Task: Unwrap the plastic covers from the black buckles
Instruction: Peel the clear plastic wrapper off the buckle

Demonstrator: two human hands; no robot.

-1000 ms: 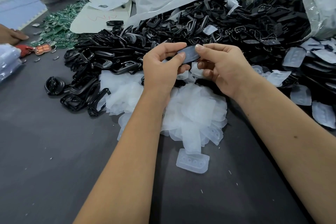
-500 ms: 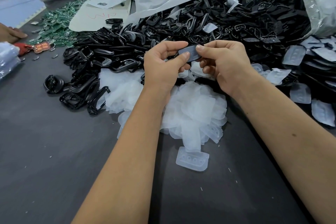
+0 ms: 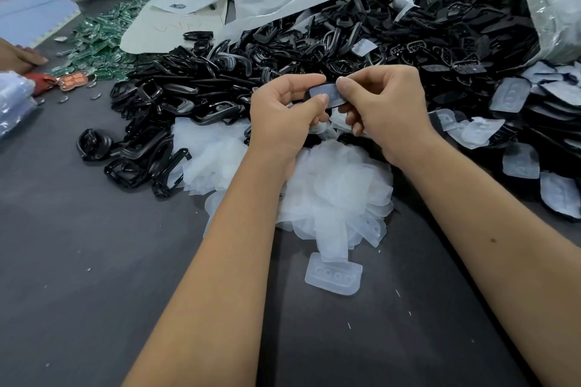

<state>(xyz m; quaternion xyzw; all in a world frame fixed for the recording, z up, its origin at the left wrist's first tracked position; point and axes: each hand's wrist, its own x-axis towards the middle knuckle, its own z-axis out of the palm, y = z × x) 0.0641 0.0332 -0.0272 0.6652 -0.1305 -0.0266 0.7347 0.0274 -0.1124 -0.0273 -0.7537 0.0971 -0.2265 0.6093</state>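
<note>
Forearms reach forward over the desk [image 3: 78,276]. Left hand [image 3: 283,113] pinches one end of a wrapped buckle [image 3: 327,94] with thumb and forefinger; right hand [image 3: 383,110] pinches the other end, above the heap of shed covers [image 3: 330,192].

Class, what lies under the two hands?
Under the left hand and right hand lies a heap of clear covers; the forearms hide part of it, and what it buries cannot be seen.

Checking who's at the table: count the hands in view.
3. The left hand and right hand both pinch one covered buckle above the pile of covers. Another person's hand rests at the left edge, partly cut off.
</note>
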